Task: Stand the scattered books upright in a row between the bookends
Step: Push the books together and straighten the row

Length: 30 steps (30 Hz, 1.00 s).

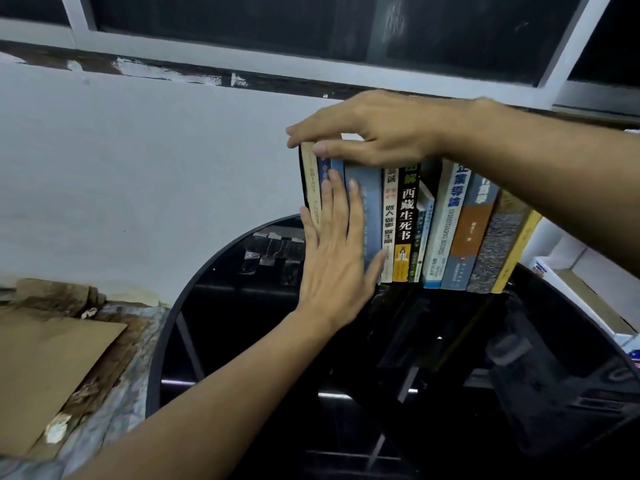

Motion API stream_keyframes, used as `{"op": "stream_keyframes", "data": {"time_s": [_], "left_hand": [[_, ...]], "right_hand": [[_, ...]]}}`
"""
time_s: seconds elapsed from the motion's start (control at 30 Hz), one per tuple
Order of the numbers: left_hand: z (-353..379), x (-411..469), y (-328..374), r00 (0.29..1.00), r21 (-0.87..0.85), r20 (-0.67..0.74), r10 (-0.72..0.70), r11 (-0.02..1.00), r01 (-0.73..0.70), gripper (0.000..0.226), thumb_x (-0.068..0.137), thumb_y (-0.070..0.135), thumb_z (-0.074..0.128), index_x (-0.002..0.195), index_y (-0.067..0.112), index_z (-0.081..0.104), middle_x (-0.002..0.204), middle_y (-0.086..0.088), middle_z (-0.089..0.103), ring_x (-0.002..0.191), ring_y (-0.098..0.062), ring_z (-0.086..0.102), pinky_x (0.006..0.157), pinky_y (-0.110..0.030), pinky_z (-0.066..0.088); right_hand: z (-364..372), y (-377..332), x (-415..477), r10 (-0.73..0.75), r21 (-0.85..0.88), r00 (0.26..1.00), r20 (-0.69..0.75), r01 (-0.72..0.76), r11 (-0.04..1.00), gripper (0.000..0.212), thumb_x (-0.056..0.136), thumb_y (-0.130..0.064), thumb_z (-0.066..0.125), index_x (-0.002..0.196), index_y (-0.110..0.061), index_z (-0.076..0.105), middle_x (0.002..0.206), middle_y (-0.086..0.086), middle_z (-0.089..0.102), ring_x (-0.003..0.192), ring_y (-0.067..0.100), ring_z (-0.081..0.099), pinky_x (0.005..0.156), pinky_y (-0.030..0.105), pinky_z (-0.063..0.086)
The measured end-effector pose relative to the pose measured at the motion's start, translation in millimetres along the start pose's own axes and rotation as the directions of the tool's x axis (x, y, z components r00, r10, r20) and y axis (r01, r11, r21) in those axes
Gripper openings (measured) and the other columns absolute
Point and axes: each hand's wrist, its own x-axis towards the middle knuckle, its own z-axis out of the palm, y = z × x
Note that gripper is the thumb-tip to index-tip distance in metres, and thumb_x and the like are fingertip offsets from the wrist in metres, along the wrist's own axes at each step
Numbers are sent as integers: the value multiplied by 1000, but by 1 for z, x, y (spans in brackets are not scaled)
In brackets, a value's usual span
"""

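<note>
A row of books stands upright at the back of a round black glass table point(162, 344). A cream-spined book point(310, 183) is at the left end, against a thin black bookend point(302, 181). A black-spined book point(408, 216) stands mid-row and a yellow book point(519, 251) leans at the right end. My left hand point(332, 268) lies flat with straight fingers against the spines of the left-end books. My right hand point(374, 133) rests along the tops of the same books, its thumb touching the front top edge. No right bookend is visible.
A grey wall and dark window frame stand right behind the books. Brown cardboard point(52, 368) lies on a worn surface to the left. White boxes point(585, 271) sit at the right beyond the table. The front of the glass table reflects dark shapes.
</note>
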Motion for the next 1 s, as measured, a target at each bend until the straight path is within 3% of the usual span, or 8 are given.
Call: {"op": "stream_keyframes", "data": {"time_s": [0.23,0.57,0.83,1.0], "left_hand": [[12,5,3,999,2,-33,31,1000,-31,91,102,48,48,159,2,-7,165,-20,-20,153,-28,-22,123,-57,-9],[11,0,5,998,-48,-58,5,999,-8,91,102,43,50,158,4,-10,164,-16,-25,152,-25,-26,119,-55,-20],[14,5,4,998,-66,-64,28,997,-32,93,102,44,50,156,5,-15,164,-17,-25,151,-27,-26,123,-48,-15],[11,7,1,993,-84,-122,6,996,-16,95,100,39,57,157,2,-9,164,-18,-22,152,-27,-24,120,-57,-17]], "right_hand": [[6,4,-13,-46,-36,995,-90,43,998,40,108,-38,39,142,-23,55,143,-4,59,129,21,57,107,47,43],[14,7,-18,34,47,982,-186,-26,999,41,105,-48,44,140,-34,59,141,-20,58,128,3,57,107,35,46],[13,2,-14,82,69,974,-209,-69,995,43,101,-55,44,134,-37,64,136,-24,61,125,0,58,103,38,48],[13,0,-14,71,37,973,-222,-65,997,38,102,-52,45,130,-35,66,132,-23,64,119,6,62,95,41,51]]}}
